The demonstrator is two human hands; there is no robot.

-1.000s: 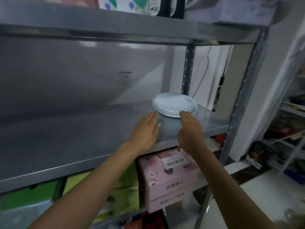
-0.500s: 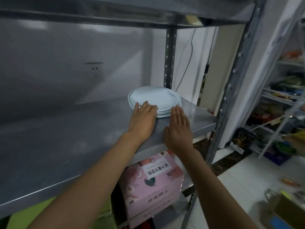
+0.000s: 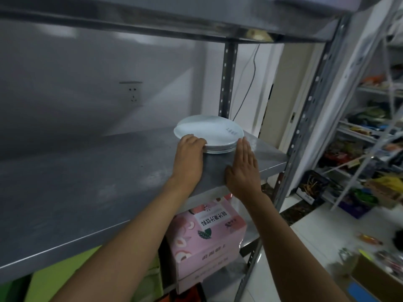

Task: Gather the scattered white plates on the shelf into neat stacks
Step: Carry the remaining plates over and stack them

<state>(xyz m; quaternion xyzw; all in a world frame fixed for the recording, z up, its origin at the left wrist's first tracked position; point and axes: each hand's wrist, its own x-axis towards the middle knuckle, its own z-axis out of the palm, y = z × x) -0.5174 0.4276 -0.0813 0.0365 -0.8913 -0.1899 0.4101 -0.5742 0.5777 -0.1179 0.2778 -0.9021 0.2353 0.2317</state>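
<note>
Right now I see the grey metal shelf [image 3: 91,184] filling most of my view, its flat surface running from the lower left up to the far right corner, where a perforated upright post [image 3: 227,81] rises at the back. Below it, on the lower level, a pink carton [image 3: 207,238] with printed fruit and a white label sits next to green boxes [image 3: 65,277]. Off to the right, another rack [image 3: 375,131] holds a blurred mix of colourful goods that I cannot make out. On the back wall behind the shelf is a white power outlet [image 3: 132,93]. The stack of white plates [image 3: 209,132] stands near the far right corner of the shelf, just in front of the post, with the edges roughly lined up. My left hand [image 3: 188,159] is at the stack's near left side, fingers curled over the rim of the plates and holding them there. My right hand [image 3: 243,164] lies flat on the shelf with fingers straight and together, its fingertips [image 3: 243,142] touching the stack's near right edge; it holds nothing.
</note>
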